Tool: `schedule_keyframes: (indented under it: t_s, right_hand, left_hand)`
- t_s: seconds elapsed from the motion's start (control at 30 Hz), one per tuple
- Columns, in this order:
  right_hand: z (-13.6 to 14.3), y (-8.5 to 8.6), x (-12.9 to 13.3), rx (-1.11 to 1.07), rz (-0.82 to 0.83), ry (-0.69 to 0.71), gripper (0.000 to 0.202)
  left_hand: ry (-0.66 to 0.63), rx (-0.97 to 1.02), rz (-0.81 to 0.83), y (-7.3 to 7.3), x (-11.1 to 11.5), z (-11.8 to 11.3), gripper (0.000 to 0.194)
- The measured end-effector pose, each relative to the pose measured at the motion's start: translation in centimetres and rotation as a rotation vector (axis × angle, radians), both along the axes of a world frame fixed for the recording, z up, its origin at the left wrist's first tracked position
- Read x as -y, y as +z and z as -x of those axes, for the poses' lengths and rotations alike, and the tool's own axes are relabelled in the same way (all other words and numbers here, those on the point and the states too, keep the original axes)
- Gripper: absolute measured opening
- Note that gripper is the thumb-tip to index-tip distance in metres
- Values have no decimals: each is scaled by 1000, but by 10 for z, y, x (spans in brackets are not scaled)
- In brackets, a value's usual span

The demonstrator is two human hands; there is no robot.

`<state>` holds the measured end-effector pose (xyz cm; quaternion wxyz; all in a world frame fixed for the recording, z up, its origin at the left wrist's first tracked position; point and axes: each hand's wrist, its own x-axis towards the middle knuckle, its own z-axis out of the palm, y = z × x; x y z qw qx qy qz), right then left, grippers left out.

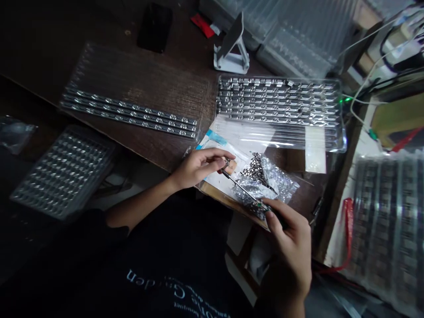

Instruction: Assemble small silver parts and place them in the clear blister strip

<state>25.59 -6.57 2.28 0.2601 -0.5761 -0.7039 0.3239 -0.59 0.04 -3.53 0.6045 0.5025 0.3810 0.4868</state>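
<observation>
My left hand [202, 167] is closed, its thumb and forefinger pinching a small metal part [226, 163] above the white sheet. From the right, my right hand [289, 229] grips a screwdriver [243, 188] by its dark and green handle, and the thin shaft points up-left to the small part. Just beyond the shaft, a pile of small metal pieces [255, 170] lies on a crumpled clear plastic bag [283, 179]. Behind the bag is a clear tray [278, 134] with rows of metal connectors.
Another clear tray [132, 79] with connector rows lies at the left. A grey stand [233, 59] and black phone-like object [155, 27] are at the back. Filled trays [62, 172] sit lower left; more trays [387, 221] and cables [367, 79] are right.
</observation>
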Motion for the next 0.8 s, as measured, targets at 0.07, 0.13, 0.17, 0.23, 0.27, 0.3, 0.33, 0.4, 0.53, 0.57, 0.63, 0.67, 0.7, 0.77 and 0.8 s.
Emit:
schedule_keyframes:
  t_s: [0.07, 0.13, 0.17, 0.23, 0.27, 0.3, 0.33, 0.4, 0.53, 0.57, 0.63, 0.67, 0.7, 0.77, 0.8]
  right_hand:
    - [-2, 0, 1, -13, 32, -16, 17]
    - [-5, -1, 2, -35, 86, -34, 19]
    - [-6, -1, 3, -46, 117, -40, 19]
    - [-8, -2, 4, -56, 163, -34, 20]
    - [-9, -2, 4, -53, 166, -22, 20]
    - [-8, -2, 4, -45, 150, -6, 20]
    - [-7, -2, 4, -29, 113, 12, 20]
    - [-5, -4, 3, 21, -16, 38, 24]
    - [2, -10, 0, 138, -275, 61, 42]
    - [3, -12, -1, 164, -322, 62, 46]
    - [5, -16, -2, 212, -417, 39, 51]
    - [6, -18, -2, 230, -462, 17, 52]
    - [7, -19, -3, 240, -494, -4, 53]
    - [8, -20, -4, 225, -514, -30, 53]
    - [8, -20, -4, 206, -502, -34, 53]
  left_hand:
    - [-8, -56, -23, 1, 1, 0, 29]
    - [-26, -102, -29, 2, 2, 0, 28]
    - [-35, -113, -25, 2, 2, 0, 28]
    - [-44, -110, -7, 3, 2, 0, 27]
    - [-43, -98, 6, 3, 2, 1, 27]
    - [-41, -81, 20, 3, 2, 1, 26]
    - [-36, -63, 34, 4, 1, 1, 26]
    - [-15, -47, 59, 5, 0, 1, 25]
    - [71, -77, 84, 6, -2, -2, 23]
    - [91, -80, 90, 6, -3, -3, 22]
    - [127, -82, 98, 5, -3, -5, 22]
    - [142, -85, 98, 5, -3, -6, 22]
    - [150, -86, 97, 4, -3, -7, 22]
    - [151, -77, 99, 4, -3, -7, 23]
    - [149, -68, 100, 3, -4, -7, 24]
